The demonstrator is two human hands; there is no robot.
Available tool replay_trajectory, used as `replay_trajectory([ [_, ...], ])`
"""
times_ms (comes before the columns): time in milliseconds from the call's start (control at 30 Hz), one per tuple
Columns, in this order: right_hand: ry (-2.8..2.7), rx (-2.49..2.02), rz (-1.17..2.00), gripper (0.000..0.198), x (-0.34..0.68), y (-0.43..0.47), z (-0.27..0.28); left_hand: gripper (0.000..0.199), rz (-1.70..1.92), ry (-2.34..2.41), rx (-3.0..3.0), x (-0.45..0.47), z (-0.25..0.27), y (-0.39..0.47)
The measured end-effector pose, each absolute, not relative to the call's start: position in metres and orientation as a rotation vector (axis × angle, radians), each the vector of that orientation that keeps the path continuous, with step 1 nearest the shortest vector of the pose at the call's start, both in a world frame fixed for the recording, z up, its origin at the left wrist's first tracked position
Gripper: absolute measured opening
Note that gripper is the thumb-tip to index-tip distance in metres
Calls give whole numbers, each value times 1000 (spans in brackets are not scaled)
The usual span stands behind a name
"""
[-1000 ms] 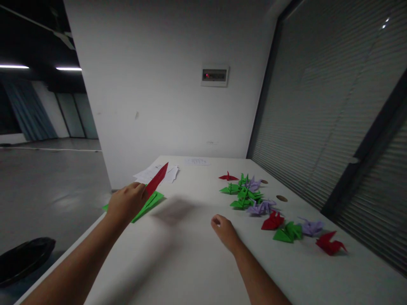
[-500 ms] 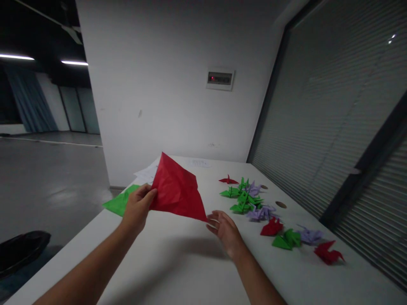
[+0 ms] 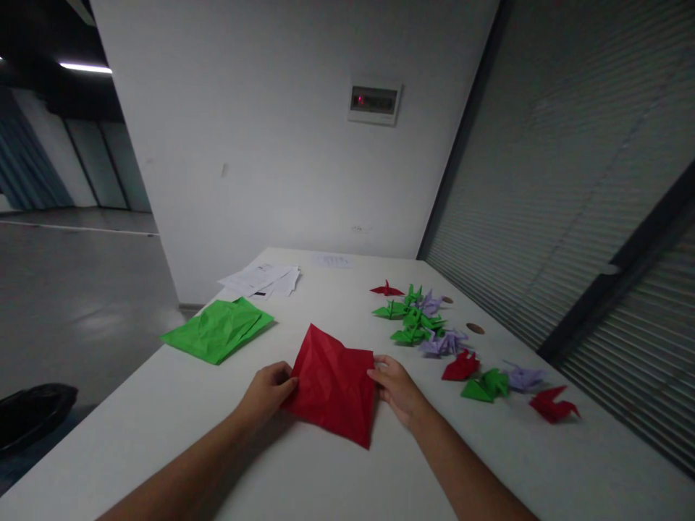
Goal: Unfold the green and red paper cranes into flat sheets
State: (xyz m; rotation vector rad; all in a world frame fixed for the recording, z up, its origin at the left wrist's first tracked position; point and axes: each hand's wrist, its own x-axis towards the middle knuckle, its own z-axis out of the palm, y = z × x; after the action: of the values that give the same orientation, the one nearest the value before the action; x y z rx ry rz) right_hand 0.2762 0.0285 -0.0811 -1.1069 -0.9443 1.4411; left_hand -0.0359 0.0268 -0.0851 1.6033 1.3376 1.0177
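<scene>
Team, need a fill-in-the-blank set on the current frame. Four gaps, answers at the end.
1. The sheet between the left hand and the right hand is coloured ____.
2. Just this side of the white printouts, the loose paper is coloured ____.
3. Seen from the person's place, the folded cranes lie along the table's ____ side.
4. The black bin stands off the table's ____ side.

Missing words: red; green; right; left.
</scene>
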Motion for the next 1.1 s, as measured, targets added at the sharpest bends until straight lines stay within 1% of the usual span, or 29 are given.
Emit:
replay_trajectory([
  [100,-1039,-1175,1314,51,286,33,-92,17,965,1447,1736,-40,-88,25],
  [233,-1258,-1253,1251,49,289,44,-99,16,875,1652,2069,-38,-76,18],
  [333,-1366,-1357,1186,43,286,49,-98,12,860,1496,2381,-26,-68,13],
  [367,-1423,-1415,1128,40,286,49,-96,16,839,1392,2478,-21,-68,12],
  [433,-1596,-1547,890,33,285,46,-90,38,731,1251,2641,-13,-71,9],
  [500,-1800,-1632,498,24,282,40,-81,59,569,1174,2742,-8,-77,8],
  [567,-1946,-1618,148,18,275,31,-74,66,411,1145,2780,-7,-83,7],
  [633,-2086,-1544,37,26,263,20,-69,65,303,1144,2791,-7,-85,7],
  [667,-2207,-1455,60,37,256,14,-69,65,266,1143,2797,-7,-85,7],
  [733,-2439,-1319,167,67,243,5,-69,67,220,1147,2806,-7,-84,7],
  [767,-2541,-1284,234,77,238,2,-70,69,203,1155,2805,-7,-84,7],
  [800,-2613,-1282,291,84,235,-1,-71,71,187,1170,2800,-7,-83,6],
  [867,-2695,-1340,373,90,235,-2,-70,75,161,1213,2782,-8,-83,5],
  [967,-2730,-1429,413,96,243,-1,-66,80,133,1260,2764,-9,-82,4],
  [1100,-2753,-1476,440,99,258,1,-61,84,118,1298,2753,-14,-80,4],
])
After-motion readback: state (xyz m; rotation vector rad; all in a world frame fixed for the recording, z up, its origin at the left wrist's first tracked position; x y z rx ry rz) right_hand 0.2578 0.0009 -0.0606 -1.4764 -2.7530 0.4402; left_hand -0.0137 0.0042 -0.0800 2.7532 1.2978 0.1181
